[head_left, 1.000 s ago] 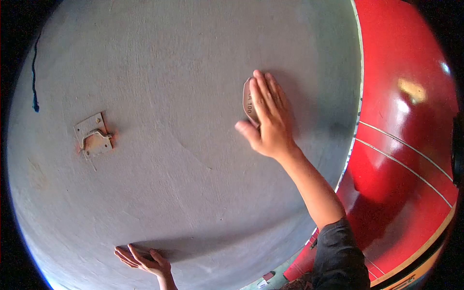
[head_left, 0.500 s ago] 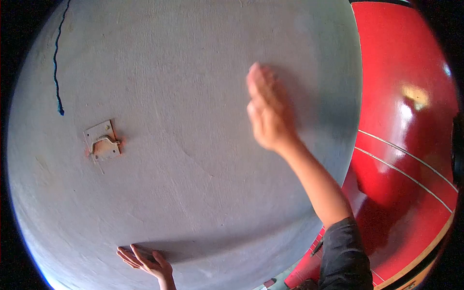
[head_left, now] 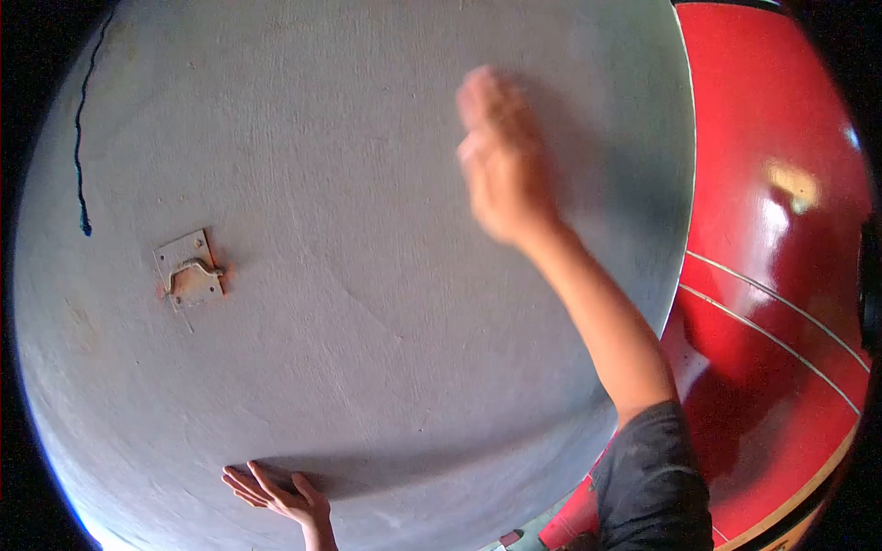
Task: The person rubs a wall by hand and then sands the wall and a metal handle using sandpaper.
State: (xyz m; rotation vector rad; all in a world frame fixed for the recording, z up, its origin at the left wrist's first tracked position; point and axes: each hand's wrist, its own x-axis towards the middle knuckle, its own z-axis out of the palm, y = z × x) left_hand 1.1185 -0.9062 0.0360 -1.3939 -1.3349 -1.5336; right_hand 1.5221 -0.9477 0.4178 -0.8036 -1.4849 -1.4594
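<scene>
A large grey painted panel [head_left: 367, 358] fills most of the head view, its surface lightly streaked. Against its upper right part is my right hand [head_left: 505, 161], smeared by motion. The fingers are too blurred to show whether they hold anything. Low on the panel, my left hand [head_left: 280, 491] lies with fingers stretched and spread, with nothing in it. To the left, a small metal plate with a bent handle [head_left: 191, 269] is fixed to the panel, with orange-red marks around it.
A dark cord [head_left: 79, 138] hangs down the panel's upper left. Beyond the panel's right edge stands a glossy red surface [head_left: 763, 110] with two pale lines across it. A strip of floor [head_left: 525, 531] shows at the bottom.
My right hand has moved up and slightly left across the panel. My left hand stays in place. The cord appears farther left and a little lower.
</scene>
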